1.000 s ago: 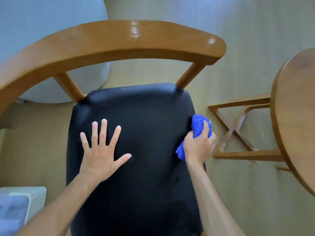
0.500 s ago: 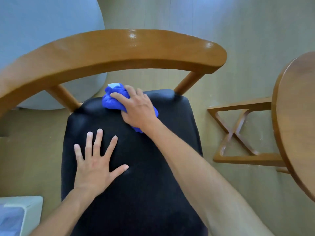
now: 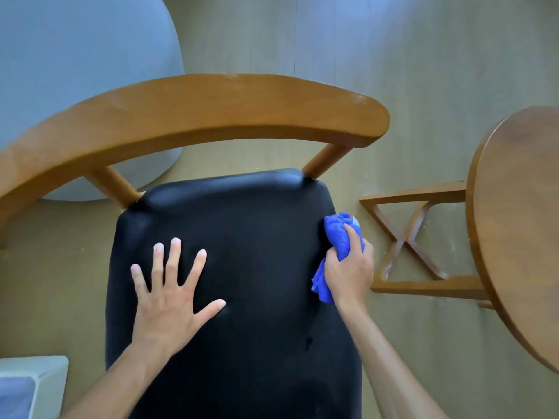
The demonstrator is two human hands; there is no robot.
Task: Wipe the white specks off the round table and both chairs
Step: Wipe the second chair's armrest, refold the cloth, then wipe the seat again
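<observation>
A pale wood-grain floor (image 3: 393,49) fills the background, with a grey rounded object (image 3: 75,86) beyond the left hand and a pale box (image 3: 33,385) at the lower left corner. The chair (image 3: 193,116) stands directly below the camera; its curved wooden backrest arches ahead of both hands, and its black padded seat (image 3: 242,297) lies under them. The left hand (image 3: 169,300) rests flat on the seat with fingers straight and spread, holding nothing, and appears to steady the chair. The right hand (image 3: 348,267) has its fingers curled round a bunched blue cloth (image 3: 340,234), which presses against the seat edge on the side toward the worktop. Half a second earlier the same hand held the cloth at the rear of the seat, just under the backrest; one second earlier it was at the present edge position. The stroke has therefore run from the side edge to the rear and back. The left hand has stayed in place throughout. The round worktop (image 3: 520,231) lies to the right of the right hand, well apart from it, with its crossed wooden base (image 3: 402,243) between. Faint white specks show on that base and on the floor near it. Judged from this view, the seat surface looks largely free of specks; the backrest and the second chair, which is not in view, likely remain.
</observation>
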